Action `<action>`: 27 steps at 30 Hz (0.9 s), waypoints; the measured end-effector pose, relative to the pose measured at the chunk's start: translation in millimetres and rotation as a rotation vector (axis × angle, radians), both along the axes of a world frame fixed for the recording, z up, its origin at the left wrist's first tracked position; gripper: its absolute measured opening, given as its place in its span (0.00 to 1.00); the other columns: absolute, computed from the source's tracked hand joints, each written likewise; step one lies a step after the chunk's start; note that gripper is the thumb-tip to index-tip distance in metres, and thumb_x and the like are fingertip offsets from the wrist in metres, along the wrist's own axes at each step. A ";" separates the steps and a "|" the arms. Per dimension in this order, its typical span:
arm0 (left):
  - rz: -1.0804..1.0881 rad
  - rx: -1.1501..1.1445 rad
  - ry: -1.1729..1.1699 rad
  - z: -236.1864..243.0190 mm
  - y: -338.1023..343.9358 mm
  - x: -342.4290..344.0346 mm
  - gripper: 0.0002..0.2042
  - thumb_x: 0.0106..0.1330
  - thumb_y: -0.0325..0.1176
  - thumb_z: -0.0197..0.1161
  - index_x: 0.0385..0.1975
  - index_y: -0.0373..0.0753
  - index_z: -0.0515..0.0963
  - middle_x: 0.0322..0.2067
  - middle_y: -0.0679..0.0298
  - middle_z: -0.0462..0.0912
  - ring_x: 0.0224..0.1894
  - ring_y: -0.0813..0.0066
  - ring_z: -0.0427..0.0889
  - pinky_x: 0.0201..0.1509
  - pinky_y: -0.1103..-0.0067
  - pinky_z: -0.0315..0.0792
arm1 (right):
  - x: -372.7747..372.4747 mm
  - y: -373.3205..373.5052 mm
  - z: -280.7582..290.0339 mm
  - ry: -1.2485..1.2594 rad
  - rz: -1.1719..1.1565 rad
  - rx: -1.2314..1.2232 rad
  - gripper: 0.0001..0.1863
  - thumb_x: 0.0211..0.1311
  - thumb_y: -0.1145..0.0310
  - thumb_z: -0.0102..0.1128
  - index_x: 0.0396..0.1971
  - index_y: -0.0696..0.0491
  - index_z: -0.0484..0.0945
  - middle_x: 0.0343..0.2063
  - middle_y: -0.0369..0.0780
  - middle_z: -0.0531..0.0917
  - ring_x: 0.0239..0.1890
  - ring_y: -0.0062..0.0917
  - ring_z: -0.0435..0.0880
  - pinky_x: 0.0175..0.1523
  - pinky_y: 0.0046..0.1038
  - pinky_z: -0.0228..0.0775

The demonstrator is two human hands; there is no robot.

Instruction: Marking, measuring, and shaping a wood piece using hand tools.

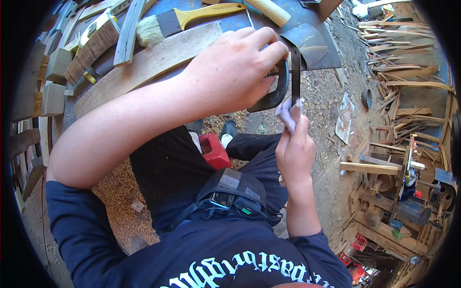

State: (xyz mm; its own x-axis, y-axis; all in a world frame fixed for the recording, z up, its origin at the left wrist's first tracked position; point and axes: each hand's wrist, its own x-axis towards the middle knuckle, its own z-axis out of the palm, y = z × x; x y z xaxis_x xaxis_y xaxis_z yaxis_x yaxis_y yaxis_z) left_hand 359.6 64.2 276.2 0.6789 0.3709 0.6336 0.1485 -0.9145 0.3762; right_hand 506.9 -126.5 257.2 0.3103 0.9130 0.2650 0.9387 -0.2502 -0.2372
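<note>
holding a dark curved handle with our left hand, fingers curled round it, we have the dark metal strip just beside it, above the littered floor. our right hand pinches a pale lilac cloth at the strip's near end. we judge wiping is under way; how much is clean and how much remains, we cannot tell.

The person's left forearm slants forward and rightward from a bent elbow, the left hand curled with knuckles uppermost. The bare right forearm points forward, wrist nearly straight, right hand closed.
</note>
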 end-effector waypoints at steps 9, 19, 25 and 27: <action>0.010 -0.052 0.060 1.1 -1.7 -7.2 0.19 0.58 0.30 0.69 0.49 0.38 0.75 0.45 0.56 0.76 0.48 0.54 0.79 0.52 0.65 0.74 | 4.0 10.7 -7.3 -0.032 0.012 -0.047 0.22 0.59 0.75 0.58 0.54 0.57 0.68 0.20 0.53 0.82 0.24 0.52 0.84 0.28 0.52 0.74; 0.007 -0.020 0.013 1.5 0.4 -7.9 0.20 0.57 0.30 0.69 0.49 0.39 0.75 0.45 0.56 0.76 0.48 0.53 0.79 0.51 0.64 0.74 | 4.2 26.8 -25.0 0.024 0.001 0.056 0.27 0.56 0.77 0.60 0.57 0.57 0.64 0.25 0.53 0.84 0.27 0.52 0.85 0.29 0.51 0.76; 0.014 -0.035 0.037 5.9 0.7 1.6 0.18 0.57 0.30 0.68 0.48 0.39 0.74 0.44 0.55 0.76 0.48 0.52 0.79 0.50 0.64 0.74 | 6.2 43.6 -17.1 -0.019 -0.065 0.025 0.23 0.55 0.78 0.59 0.53 0.54 0.67 0.23 0.52 0.84 0.27 0.52 0.86 0.29 0.51 0.76; 0.033 -0.021 0.056 8.1 0.3 -3.0 0.18 0.58 0.30 0.68 0.49 0.40 0.75 0.44 0.55 0.76 0.48 0.52 0.79 0.50 0.64 0.74 | 4.9 53.2 -13.4 0.003 -0.008 0.089 0.26 0.55 0.78 0.59 0.55 0.54 0.66 0.21 0.52 0.83 0.25 0.52 0.85 0.27 0.51 0.75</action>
